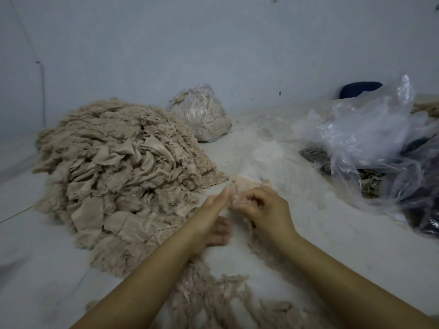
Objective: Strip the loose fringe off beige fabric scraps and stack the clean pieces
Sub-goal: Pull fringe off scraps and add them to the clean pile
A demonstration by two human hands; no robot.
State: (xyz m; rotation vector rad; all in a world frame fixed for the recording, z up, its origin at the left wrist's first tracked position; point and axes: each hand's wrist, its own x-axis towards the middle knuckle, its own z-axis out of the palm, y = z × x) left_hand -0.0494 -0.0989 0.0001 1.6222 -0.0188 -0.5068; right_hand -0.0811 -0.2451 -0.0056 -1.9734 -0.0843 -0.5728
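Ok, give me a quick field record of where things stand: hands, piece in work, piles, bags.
left hand: pinches the scrap's left edge
right hand: fingers curled on the scrap
scrap: beige, held between both hands above the floor
big pile: beige pieces, left of the hands
fringe: loose strands on the floor by the forearms
filled bag: behind the pile, by the wall
clear bags: right, holding darker fabric

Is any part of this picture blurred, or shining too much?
Head view: the hands, left and right, and the scrap they hold are motion-blurred; the pile is sharper; the plastic bag shows glare; light is dim and even.
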